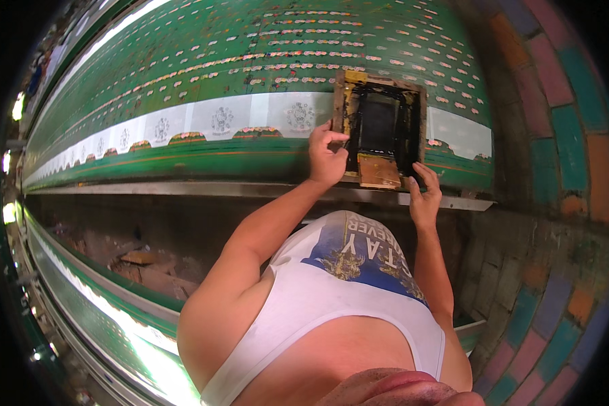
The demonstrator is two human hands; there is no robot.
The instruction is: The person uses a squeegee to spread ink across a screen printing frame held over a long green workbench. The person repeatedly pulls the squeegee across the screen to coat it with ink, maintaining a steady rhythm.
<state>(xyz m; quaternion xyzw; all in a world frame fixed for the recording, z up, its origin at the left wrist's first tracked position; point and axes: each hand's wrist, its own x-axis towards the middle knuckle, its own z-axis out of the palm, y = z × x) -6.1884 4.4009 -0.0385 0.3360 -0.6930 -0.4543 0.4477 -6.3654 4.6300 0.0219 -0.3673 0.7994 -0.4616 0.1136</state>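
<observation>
A wooden screen-printing frame (421, 118), stained with dark ink around its dark mesh window, rests over a row of white fabric-like pieces (196, 115) on the green table. My left hand (328, 159) grips the frame's left side, fingers curled at its edge. At the lower right corner, my right hand (425, 196) holds the frame between thumb and fingers. A flat brown wooden piece (379, 171), perhaps a squeegee, lies at the frame's near end. Grey line drawings show on the white pieces to the left; the frame hides what is beneath it.
The long green table (264, 152) stretches away to the left, with rows of small coloured marks on its far part. A metal rail (250, 189) runs along its near edge. Another green table (95, 298) stands behind me at the left. Coloured paving bricks (568, 149) cover the floor at right.
</observation>
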